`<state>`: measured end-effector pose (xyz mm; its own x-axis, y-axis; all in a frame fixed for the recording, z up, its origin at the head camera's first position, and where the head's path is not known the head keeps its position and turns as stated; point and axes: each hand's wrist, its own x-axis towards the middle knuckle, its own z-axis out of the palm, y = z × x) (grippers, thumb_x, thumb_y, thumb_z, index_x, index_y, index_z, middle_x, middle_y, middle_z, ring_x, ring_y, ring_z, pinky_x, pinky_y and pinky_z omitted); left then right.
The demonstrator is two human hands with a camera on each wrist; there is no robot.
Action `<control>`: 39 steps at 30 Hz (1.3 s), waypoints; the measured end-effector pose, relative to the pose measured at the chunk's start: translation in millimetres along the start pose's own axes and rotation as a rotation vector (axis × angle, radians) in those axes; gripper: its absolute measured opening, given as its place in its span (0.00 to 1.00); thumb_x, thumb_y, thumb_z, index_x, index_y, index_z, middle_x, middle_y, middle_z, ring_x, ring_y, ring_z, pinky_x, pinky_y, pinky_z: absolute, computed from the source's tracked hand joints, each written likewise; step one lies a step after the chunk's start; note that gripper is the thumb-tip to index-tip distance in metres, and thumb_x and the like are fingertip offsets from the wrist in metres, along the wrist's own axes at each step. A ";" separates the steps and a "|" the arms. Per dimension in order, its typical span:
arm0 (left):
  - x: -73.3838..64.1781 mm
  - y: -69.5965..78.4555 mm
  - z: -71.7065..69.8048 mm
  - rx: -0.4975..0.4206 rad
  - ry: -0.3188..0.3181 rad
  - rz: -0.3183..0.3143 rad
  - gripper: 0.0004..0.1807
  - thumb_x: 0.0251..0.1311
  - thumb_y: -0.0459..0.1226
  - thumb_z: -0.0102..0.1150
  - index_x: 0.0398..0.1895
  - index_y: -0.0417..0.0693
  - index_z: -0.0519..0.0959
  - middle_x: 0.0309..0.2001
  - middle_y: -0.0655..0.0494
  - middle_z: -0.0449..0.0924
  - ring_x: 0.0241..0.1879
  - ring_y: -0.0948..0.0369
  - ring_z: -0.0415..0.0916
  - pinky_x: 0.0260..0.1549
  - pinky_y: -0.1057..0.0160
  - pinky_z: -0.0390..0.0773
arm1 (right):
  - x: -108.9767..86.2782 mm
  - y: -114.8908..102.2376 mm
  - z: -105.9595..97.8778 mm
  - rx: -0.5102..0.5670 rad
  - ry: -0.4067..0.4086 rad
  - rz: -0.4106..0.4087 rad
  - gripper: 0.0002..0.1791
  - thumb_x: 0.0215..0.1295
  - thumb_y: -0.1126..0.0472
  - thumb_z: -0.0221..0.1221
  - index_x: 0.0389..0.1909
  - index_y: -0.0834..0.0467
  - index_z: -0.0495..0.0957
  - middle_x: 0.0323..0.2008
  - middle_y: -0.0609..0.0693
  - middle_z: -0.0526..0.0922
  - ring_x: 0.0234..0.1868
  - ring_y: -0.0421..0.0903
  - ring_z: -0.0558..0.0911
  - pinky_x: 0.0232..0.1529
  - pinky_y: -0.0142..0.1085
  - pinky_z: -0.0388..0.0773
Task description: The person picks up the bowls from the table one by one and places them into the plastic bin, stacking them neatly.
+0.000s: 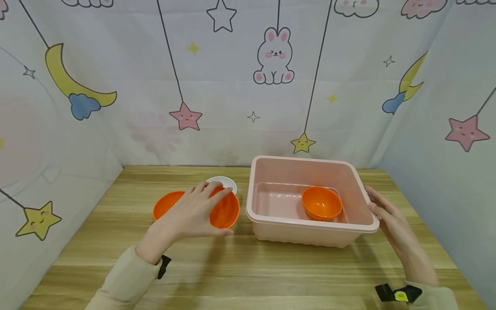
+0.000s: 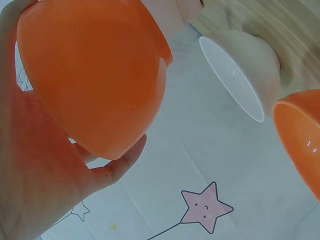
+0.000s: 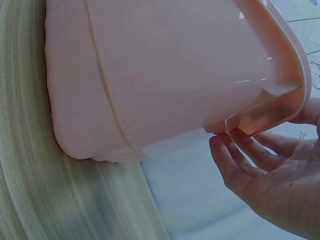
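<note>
Orange colours the leftmost bowl, which sits on the wooden worktop, partly hidden by the left hand. That hand's fingers curl round a second orange bowl, which overlaps a white bowl behind it. Next comes the pink bin, its left wall standing between the held bowl and a third orange bowl inside, toward the right end. At far right, the right hand pinches the bin's rim.
</note>
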<state>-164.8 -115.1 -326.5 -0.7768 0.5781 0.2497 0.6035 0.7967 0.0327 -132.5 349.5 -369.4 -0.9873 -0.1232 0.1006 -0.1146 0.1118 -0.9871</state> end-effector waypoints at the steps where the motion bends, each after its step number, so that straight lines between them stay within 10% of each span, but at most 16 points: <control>1: 0.5 0.4 -0.3 0.000 -0.002 0.001 0.46 0.33 0.72 0.56 0.59 0.62 0.68 0.57 0.58 0.65 0.56 0.54 0.63 0.56 0.48 0.65 | 0.0 0.1 0.0 -0.001 0.000 -0.001 0.29 0.71 0.60 0.42 0.71 0.55 0.47 0.66 0.36 0.58 0.54 0.19 0.67 0.47 0.16 0.68; 39: 26.3 2.7 -17.0 -0.021 -0.016 0.032 0.49 0.35 0.73 0.53 0.63 0.63 0.64 0.60 0.56 0.63 0.60 0.54 0.59 0.57 0.49 0.63 | 0.5 1.7 -0.5 -0.002 -0.003 -0.009 0.29 0.71 0.60 0.42 0.70 0.56 0.47 0.66 0.37 0.59 0.56 0.21 0.67 0.48 0.17 0.68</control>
<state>-180.5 -100.7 -303.4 -0.7595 0.6064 0.2353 0.6319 0.7737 0.0454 -133.2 350.1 -371.0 -0.9858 -0.1272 0.1093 -0.1239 0.1126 -0.9859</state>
